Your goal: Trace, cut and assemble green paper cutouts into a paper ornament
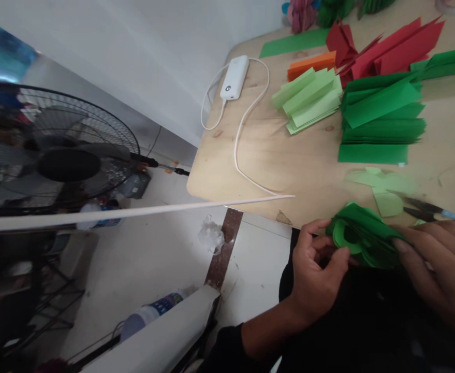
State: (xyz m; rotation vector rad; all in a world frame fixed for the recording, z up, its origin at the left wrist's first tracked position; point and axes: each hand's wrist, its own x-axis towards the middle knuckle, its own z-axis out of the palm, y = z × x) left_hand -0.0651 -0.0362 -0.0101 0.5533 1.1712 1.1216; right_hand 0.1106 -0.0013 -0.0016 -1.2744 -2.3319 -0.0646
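A folded bundle of dark green paper (372,233), with curled layers at its left end, is held between my two hands near the table's front edge. My left hand (316,264) pinches the curled end between thumb and fingers. At the other end, my right hand (437,254) grips the paper with its thumb on top; part of this hand runs out of view. Just beyond the bundle lie light green paper pieces (386,186) with curved outlines. Scissors (425,210) with dark blades rest beside my right hand, their handles partly covered.
Pleated stacks of dark green (382,119), light green (312,98), red (398,49) and orange paper (312,65) lie on the wooden table (266,155). A white power bank (235,77) trails a cable (237,137) across the left side. A fan (68,160) stands left.
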